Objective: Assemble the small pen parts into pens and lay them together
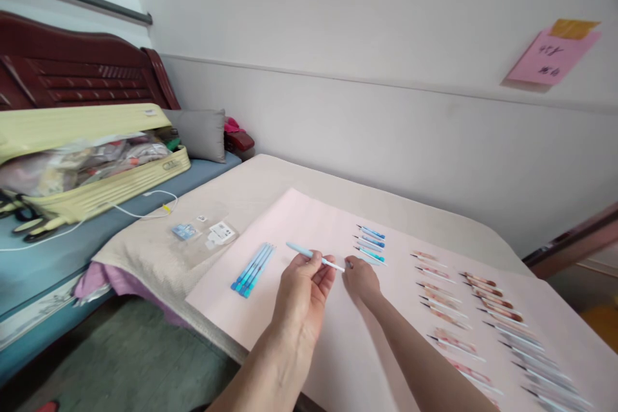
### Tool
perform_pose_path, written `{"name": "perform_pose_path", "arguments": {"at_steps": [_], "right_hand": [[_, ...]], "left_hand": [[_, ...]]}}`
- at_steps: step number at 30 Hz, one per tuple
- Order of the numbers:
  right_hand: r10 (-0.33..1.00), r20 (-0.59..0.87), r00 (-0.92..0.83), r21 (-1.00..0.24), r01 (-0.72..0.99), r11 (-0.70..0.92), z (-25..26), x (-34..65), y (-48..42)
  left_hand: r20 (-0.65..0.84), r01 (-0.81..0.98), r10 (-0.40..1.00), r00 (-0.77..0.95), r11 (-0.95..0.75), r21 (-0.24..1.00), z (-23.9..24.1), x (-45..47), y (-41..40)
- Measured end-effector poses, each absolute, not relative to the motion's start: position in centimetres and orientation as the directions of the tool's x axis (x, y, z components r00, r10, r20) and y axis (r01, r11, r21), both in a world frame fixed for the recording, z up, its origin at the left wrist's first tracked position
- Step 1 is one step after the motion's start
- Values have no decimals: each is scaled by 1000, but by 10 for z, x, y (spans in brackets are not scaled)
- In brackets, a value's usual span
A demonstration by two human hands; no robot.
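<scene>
A slim light blue pen [300,249] with a white end is pinched in my left hand [308,283], over the pale pink sheet [270,225]. Close to the pen's white end, the fingers of my right hand [362,277] are closed; what they hold is mostly hidden. Left of my hands lies a row of several blue pens [253,270], side by side. Beyond my right hand, a few blue pens with separate slim pieces [371,243] lie in short rows.
Pens with reddish patterns [437,296] and brown and grey pens [502,309] lie in columns at right. Clear plastic packaging [212,232] rests on the bed cover at left. A yellow suitcase [120,183] stands partly open. A pink note [553,58] is taped to the wall.
</scene>
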State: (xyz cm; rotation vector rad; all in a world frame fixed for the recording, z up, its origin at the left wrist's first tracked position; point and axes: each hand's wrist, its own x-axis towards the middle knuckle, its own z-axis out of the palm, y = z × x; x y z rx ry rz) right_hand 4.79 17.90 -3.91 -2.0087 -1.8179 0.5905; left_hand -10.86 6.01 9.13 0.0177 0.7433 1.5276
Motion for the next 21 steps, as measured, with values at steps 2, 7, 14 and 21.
{"name": "perform_pose_path", "arguments": {"at_steps": [2,7,14,21], "right_hand": [[995,-43,91,-597,796,-99,-40,47,178],[997,-40,69,-820,567,-72,-39,49,166],[964,-227,-139,-849,-457,-266,-15,62,126],[911,-280,-303,-771,-494,-401,42,77,49]], "left_hand": [[-426,-886,895,-132,86,456,90,-108,60],[-429,-885,893,-135,86,458,88,-107,61],[-441,-872,888,-131,108,477,91,-106,60],[-382,-802,923,-51,190,566,79,-78,41]]}}
